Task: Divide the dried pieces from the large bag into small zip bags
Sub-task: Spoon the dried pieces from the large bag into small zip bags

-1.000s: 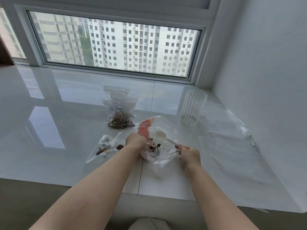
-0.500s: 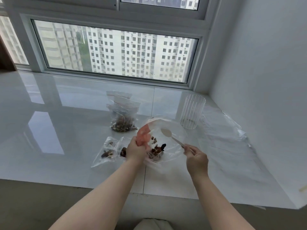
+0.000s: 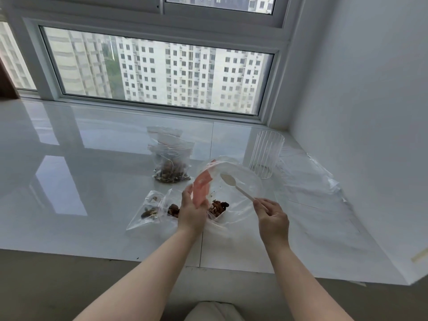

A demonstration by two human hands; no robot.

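Spoon poised over the open large bag (image 3: 234, 181) on the white desk (image 3: 92, 205).

The left hand (image 3: 193, 212) pinches the bag's pink-labelled rim, holding the mouth up and open. The right hand (image 3: 272, 218) is closed on the handle of a white spoon (image 3: 236, 187), whose long axis runs diagonally, bowl pointing up-left. The bowl looks empty, though glare blurs it. Dried pieces (image 3: 216, 207) lie at the bag's bottom, and small zip bags (image 3: 150, 212) rest just left.

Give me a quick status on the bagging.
Left hand holds large bag open. Right hand holds spoon, empty, at its mouth. Dried pieces remain inside. Nothing blocking.
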